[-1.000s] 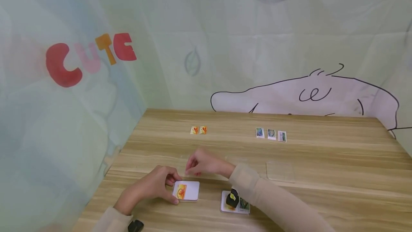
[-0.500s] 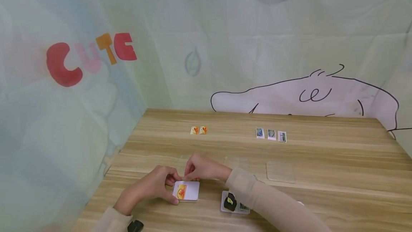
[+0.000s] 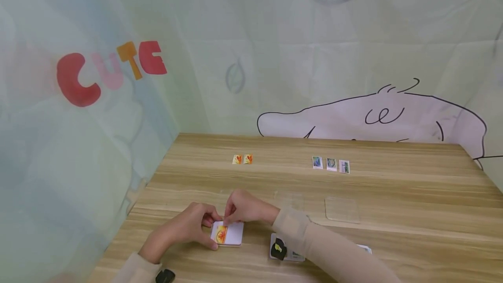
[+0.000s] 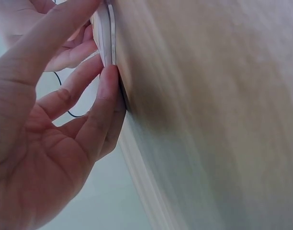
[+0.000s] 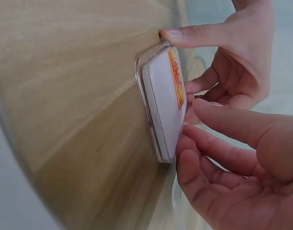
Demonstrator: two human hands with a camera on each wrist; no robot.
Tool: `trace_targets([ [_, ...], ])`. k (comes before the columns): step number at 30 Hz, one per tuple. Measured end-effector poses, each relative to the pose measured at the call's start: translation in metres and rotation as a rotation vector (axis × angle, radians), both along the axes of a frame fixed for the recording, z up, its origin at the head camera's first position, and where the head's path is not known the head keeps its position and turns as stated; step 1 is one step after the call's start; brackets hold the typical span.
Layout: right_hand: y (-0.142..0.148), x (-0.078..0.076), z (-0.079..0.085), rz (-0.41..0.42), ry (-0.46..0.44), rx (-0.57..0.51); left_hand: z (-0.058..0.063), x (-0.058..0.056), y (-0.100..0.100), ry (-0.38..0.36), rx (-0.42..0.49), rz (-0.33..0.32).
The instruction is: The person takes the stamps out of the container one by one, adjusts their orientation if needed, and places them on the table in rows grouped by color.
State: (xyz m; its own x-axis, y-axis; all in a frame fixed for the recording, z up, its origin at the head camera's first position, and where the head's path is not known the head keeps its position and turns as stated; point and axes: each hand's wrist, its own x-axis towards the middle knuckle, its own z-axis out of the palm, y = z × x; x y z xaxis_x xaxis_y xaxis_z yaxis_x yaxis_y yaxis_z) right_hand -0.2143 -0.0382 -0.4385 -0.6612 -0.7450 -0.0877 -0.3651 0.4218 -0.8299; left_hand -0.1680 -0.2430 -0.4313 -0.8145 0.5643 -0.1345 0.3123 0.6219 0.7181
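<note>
My left hand point(image 3: 193, 224) grips the left side of a white, rounded card point(image 3: 235, 233), thumb at the near edge and fingers at the far one. An orange picture sticker point(image 3: 222, 233) covers its left part. From the right wrist view, the card point(image 5: 162, 103) sits in a shallow clear plastic case point(image 5: 139, 81). My right hand point(image 3: 248, 206) is at the card's far edge. Its thumb tip is right beside the sticker's end, with curled fingers at the edge below. I cannot tell whether they pinch the sticker. The left wrist view shows the left hand point(image 4: 60, 120) holding the edge.
Two orange stickers point(image 3: 242, 159) and three bluish-green picture stickers point(image 3: 331, 163) lie at the back of the wooden table point(image 3: 412, 195). Clear plastic pieces point(image 3: 342, 210) lie mid-table. Another card with pictures point(image 3: 296, 254) and a white-edged item point(image 3: 365, 248) are partly covered by the right arm.
My right hand has come nearer, from beyond the card to its far edge beside the sticker. My left hand keeps its grip in the same place.
</note>
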Motion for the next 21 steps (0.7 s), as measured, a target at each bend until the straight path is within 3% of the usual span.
trace_targets([
  [6, -0.001, 0.003, -0.001, 0.017, 0.058, 0.025, 0.0, 0.001, 0.0, 0.001, -0.002, 0.002],
  [21, -0.003, 0.013, 0.001, -0.038, 0.154, 0.041, 0.0, 0.0, 0.0, -0.014, 0.002, 0.01],
])
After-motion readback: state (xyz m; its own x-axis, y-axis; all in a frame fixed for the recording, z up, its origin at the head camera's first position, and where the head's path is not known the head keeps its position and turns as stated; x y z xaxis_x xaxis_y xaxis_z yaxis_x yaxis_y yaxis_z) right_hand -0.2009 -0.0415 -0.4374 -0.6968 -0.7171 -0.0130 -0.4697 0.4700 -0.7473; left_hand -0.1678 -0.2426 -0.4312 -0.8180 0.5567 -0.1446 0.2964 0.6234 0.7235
